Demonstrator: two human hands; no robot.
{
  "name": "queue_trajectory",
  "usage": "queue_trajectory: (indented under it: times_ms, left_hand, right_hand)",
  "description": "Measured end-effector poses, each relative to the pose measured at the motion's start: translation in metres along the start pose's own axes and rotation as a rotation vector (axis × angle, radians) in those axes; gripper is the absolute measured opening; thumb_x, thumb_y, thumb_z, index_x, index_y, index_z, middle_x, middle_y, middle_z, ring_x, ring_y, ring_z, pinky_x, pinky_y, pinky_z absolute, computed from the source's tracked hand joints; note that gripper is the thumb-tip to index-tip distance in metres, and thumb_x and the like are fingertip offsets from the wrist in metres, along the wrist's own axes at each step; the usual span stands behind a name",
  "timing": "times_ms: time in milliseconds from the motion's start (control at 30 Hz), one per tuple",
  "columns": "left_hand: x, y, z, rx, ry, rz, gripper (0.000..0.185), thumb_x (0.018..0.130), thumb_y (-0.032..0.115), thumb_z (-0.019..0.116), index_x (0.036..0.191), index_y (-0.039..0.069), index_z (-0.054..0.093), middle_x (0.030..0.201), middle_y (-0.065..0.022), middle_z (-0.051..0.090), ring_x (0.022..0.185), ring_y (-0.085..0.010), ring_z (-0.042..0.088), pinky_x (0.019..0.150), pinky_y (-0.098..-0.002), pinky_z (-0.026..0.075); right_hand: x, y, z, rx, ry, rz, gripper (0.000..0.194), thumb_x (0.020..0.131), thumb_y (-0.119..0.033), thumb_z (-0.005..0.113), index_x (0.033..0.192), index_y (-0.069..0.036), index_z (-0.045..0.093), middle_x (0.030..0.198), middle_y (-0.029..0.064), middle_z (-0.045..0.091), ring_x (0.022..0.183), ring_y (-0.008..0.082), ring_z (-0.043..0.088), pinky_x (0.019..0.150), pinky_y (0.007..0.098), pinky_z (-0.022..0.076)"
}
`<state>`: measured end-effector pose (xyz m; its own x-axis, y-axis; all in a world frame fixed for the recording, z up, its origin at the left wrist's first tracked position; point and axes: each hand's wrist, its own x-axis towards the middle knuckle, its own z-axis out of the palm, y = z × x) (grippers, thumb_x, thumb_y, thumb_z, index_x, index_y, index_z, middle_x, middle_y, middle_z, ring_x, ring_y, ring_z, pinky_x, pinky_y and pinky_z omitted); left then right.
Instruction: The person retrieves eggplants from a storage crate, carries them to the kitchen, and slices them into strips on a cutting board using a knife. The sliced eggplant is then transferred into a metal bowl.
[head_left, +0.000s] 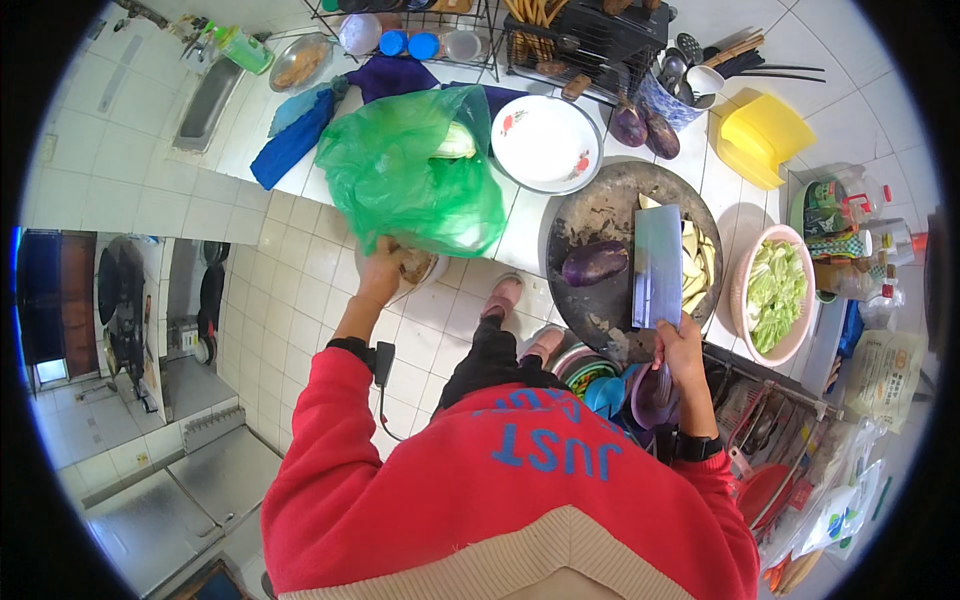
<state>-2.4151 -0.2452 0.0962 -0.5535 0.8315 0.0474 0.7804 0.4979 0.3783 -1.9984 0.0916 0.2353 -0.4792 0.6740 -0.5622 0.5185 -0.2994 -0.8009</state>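
Note:
My right hand (679, 351) grips a broad cleaver (658, 266), its blade over a round, dark, worn chopping board (577, 206). Pale cut eggplant pieces (699, 259) lie right of the blade, partly hidden under it. A purple eggplant piece (595, 263) rests on the board's left side. My left hand (384, 266) is low at the counter's front, by the lower edge of a green plastic bag (412, 180) and above a bin (427, 270) on the floor. Its fingers are partly hidden, so I cannot tell whether it holds anything. A pale green vegetable (454, 141) shows at the bag's mouth.
A white enamel basin (546, 146) stands behind the board, beside two whole eggplants (645, 131). To the right is a pink basket (739, 300) of cut leafy greens (778, 296). Blue cloths (296, 142) lie left of the bag. Stacked basins (589, 367) sit below the counter.

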Motion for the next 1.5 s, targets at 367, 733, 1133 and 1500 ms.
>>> queue_trajectory:
  times_ms: [367,733,1133,1500]
  left_hand:
    - [0.078,0.218,-0.037,-0.555,-0.266,0.324,0.024,0.086,0.022,0.068,0.106,0.008,0.069,0.099,-0.0116,0.065,0.091,-0.0296,0.065,0.079,-0.0392,0.052]
    - [0.123,0.328,0.027,-0.396,-0.32,0.096,0.073,0.088,0.046,0.065,0.125,-0.013,0.044,0.113,-0.036,0.058,0.11,-0.046,0.058,0.095,-0.0462,0.046]
    - [0.126,0.32,0.037,-0.445,-0.471,-0.004,0.072,0.093,0.056,0.055,0.106,-0.012,0.039,0.085,-0.0373,0.064,0.086,-0.0511,0.065,0.078,-0.0516,0.053]
    - [0.126,0.313,0.039,-0.417,-0.505,0.04,0.057,0.099,0.045,0.049,0.106,-0.01,0.035,0.082,-0.0373,0.064,0.083,-0.053,0.064,0.075,-0.0539,0.053]
  right_hand:
    - [-0.01,0.004,0.0,-0.168,0.028,-0.002,0.016,0.093,-0.012,0.053,0.088,0.003,0.053,0.056,0.0076,0.054,0.041,0.0164,0.054,0.04,0.0329,0.0434]
    - [-0.035,0.002,-0.003,-0.144,0.078,-0.049,0.014,0.094,-0.01,0.049,0.093,0.004,0.053,0.061,0.0084,0.055,0.044,0.018,0.055,0.043,0.0328,0.0459]
    - [-0.067,-0.028,-0.01,-0.15,-0.068,0.01,0.016,0.096,-0.01,0.049,0.099,0.006,0.05,0.06,0.0112,0.057,0.045,0.0184,0.058,0.042,0.0337,0.0454]
    - [0.0,-0.061,0.008,-0.127,-0.149,0.054,0.017,0.094,-0.007,0.047,0.088,0.008,0.051,0.052,0.0086,0.05,0.038,0.019,0.052,0.038,0.0344,0.0434]
